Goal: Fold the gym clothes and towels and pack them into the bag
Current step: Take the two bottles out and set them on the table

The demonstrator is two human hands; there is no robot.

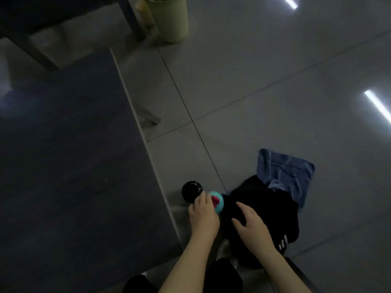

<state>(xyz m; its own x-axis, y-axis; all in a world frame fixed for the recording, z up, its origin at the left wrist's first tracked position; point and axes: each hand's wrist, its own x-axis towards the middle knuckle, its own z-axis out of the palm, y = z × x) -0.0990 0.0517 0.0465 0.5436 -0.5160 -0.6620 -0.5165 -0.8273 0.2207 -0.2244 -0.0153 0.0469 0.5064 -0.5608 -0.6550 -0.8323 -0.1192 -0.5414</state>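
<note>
left hand [203, 215] fingers curl round a teal bottle [218, 202], right hand [252, 226] fingers spread over black clothes [273, 206].

Dim rm. Pale green bin [169, 20] stands on glossy grey tile floor [264, 70] w/ dark grout lines. Below-left of bin: big dark grey desk [69, 155], pale edge. Left of bin: dark furniture frame [131, 17]. Right of bin: 2 strip-light reflections [378, 104] on the tiles.

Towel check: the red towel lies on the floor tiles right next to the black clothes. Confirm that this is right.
One detail is wrong: the towel is blue, not red, as the head view shows. The rest holds: it lies on the floor tiles right next to the black clothes.
</note>
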